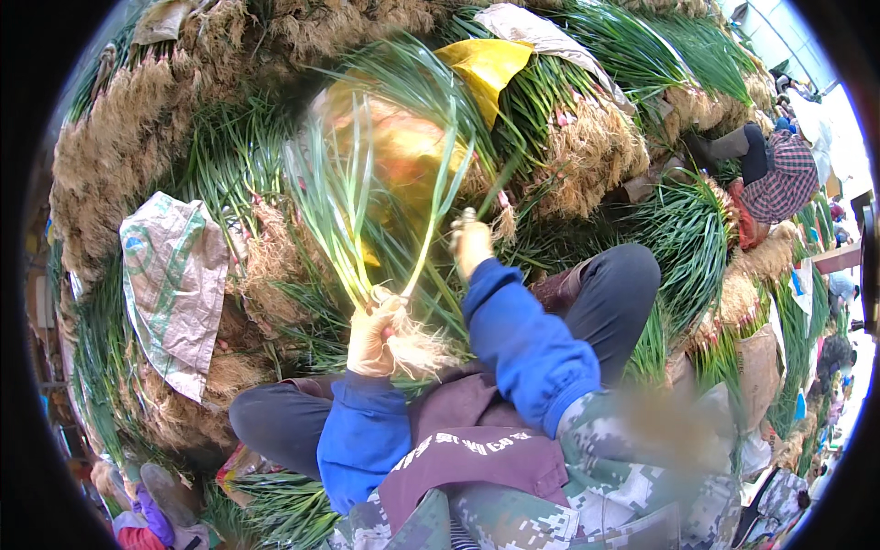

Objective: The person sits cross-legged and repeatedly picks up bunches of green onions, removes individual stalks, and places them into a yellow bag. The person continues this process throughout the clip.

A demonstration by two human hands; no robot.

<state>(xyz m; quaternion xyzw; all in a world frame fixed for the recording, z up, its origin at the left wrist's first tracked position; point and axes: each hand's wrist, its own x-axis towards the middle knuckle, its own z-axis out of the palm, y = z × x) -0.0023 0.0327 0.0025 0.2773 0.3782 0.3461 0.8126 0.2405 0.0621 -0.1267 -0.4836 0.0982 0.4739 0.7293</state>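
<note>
My left hand (pixel 369 344), in a pale glove, is closed around the base of several scallions (pixel 356 265). Their green leaves point away from me, and a tuft of pale roots (pixel 421 347) hangs out to the right of the fist. My right hand (pixel 474 247), also gloved, is farther out with its fingers bent. A blurred green leaf runs by its fingertips; whether they grip it is not clear. Just right of that hand lies a single scallion with a pink base (pixel 504 199). Beyond both hands is a yellow plastic sheet or bag (pixel 405 158), partly covered by leaves.
Large heaps of rooted scallions (pixel 591 151) surround me. A white woven sack (pixel 175 282) lies over the left heap, and a yellow cloth (pixel 485 69) over the far one. My bent knees (pixel 615 295) flank the work area. Another person (pixel 780 175) sits at the right.
</note>
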